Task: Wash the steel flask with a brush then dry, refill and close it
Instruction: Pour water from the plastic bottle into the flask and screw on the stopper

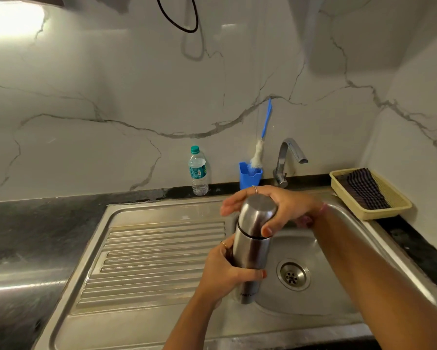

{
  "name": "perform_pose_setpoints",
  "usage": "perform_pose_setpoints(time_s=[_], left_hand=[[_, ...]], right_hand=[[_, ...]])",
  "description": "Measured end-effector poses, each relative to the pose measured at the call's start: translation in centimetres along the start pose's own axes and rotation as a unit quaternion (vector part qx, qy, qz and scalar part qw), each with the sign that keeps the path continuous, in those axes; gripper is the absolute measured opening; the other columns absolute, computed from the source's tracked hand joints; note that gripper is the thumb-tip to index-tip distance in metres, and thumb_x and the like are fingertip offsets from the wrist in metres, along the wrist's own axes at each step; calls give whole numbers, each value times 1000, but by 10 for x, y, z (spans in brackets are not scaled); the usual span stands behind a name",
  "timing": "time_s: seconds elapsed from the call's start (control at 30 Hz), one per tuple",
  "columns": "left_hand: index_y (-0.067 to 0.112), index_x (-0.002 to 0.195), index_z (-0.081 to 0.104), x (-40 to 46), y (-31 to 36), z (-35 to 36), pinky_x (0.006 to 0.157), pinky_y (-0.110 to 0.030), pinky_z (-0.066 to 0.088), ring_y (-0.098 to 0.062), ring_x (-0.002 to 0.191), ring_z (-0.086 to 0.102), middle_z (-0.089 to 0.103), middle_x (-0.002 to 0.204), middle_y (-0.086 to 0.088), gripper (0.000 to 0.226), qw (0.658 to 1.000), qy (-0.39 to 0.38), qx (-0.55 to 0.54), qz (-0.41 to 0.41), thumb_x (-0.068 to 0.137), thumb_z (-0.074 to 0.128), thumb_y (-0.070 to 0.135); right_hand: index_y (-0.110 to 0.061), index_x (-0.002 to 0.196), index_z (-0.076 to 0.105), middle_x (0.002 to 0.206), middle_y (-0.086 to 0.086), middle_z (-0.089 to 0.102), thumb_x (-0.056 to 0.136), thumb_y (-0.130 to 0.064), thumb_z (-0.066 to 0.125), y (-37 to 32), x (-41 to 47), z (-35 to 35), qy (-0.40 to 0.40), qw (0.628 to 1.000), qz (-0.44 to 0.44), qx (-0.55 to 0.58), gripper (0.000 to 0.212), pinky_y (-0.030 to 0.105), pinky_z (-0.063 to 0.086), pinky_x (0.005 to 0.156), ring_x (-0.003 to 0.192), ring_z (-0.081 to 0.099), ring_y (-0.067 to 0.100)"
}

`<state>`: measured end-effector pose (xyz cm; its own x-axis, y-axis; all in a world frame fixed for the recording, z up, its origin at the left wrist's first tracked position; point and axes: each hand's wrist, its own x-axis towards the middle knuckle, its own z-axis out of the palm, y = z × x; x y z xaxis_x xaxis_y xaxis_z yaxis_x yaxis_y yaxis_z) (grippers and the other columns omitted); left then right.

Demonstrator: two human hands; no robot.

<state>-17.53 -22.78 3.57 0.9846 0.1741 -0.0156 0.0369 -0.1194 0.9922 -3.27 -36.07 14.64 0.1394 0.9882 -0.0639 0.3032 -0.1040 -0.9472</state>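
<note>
Head view is showing a steel flask (pixel 252 246) being held upright over the left rim of the sink (pixel 333 294) basin, where the basin meets the ribbed draining board (pixel 156 258). The left hand (pixel 225 271) is gripping the flask's lower body, fingers wrapping behind it and the thumb lying across the front. The right hand (pixel 270 205) is cupping the flask's cap (pixel 259 215) from above, with the thumb pressing on the cap's near side just above the dark seam and the fingers spreading over the top. The cap is sitting on the flask.

At the tabletop's back edge, against the marble wall, a clear plastic water bottle (pixel 198 171) with a green cap is standing upright. Just right of it a blue holder (pixel 250 175) is carrying a bottle brush (pixel 261 145), its white bristles down in the holder and its blue handle leaning up against the wall. The tap (pixel 288 160) is standing behind the basin, its spout pointing right. At the tabletop's far right corner a cream basket (pixel 399 208) is holding a dark striped cloth (pixel 364 188).
</note>
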Motion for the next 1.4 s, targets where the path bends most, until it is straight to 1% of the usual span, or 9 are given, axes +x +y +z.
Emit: perform_pose_setpoints(time_s=[0.13,0.3,0.37,0.47,0.6,0.73,0.8,0.93,1.4], left_hand=[[21,103,72,-1,-2,5,74,-28,59,-19,88,72,76,94,-1,60,999,45,-26,-9,47,91,19],[23,105,71,4,-5,3,76,-36,61,-19,87,71,75,94,1,61,997,74,-23,-13,48,92,18],[20,104,72,3,-6,1,75,-33,61,-20,88,71,76,94,-1,59,998,59,-31,-13,49,92,16],[14,101,73,2,-1,-5,77,-34,60,-27,91,71,76,93,-8,58,998,30,-58,-10,45,91,17],[17,96,75,5,12,-11,75,-26,55,-19,87,72,77,91,-5,52,998,-41,-42,1,51,88,-6],[21,88,74,6,23,-9,75,-24,54,-12,84,71,76,87,1,51,994,-109,-24,-9,58,83,-20],[20,89,74,6,24,-7,76,-25,55,-14,86,72,76,88,0,49,992,-123,-27,-12,61,82,-20],[21,90,76,7,20,-5,80,-30,56,-22,89,72,76,93,-7,47,994,-104,-30,-8,61,84,-15],[26,104,61,2,10,21,75,-40,61,-14,84,70,73,94,1,60,998,58,38,-15,51,90,22]], right_hand=[[-11,114,59,111,13,67,62,-24,81,8,-1,26,228,970,-15,84,57,40,53,87,106,64,29],[-19,113,57,98,4,68,66,-19,86,11,21,79,524,840,-7,142,55,19,54,68,87,67,16],[-25,120,52,106,1,67,60,-26,89,8,12,74,464,877,2,127,71,24,56,77,95,67,16],[-33,144,31,141,0,49,58,-26,88,12,-16,33,185,974,5,127,103,42,41,106,128,49,20],[-21,151,-3,158,9,16,62,-22,88,20,-17,-1,33,988,-33,146,128,56,20,115,144,22,29],[1,148,-9,156,25,7,64,-36,86,18,0,2,-46,990,-75,111,132,52,16,117,146,9,37],[11,145,9,150,32,21,70,-42,80,16,5,7,-48,991,-86,93,115,56,22,114,141,20,44],[-14,124,54,118,2,64,77,-38,74,22,3,24,43,976,-126,174,56,30,46,96,118,56,18],[-7,115,56,104,10,68,69,-34,78,27,0,45,258,943,-143,152,58,49,48,95,110,58,42]])
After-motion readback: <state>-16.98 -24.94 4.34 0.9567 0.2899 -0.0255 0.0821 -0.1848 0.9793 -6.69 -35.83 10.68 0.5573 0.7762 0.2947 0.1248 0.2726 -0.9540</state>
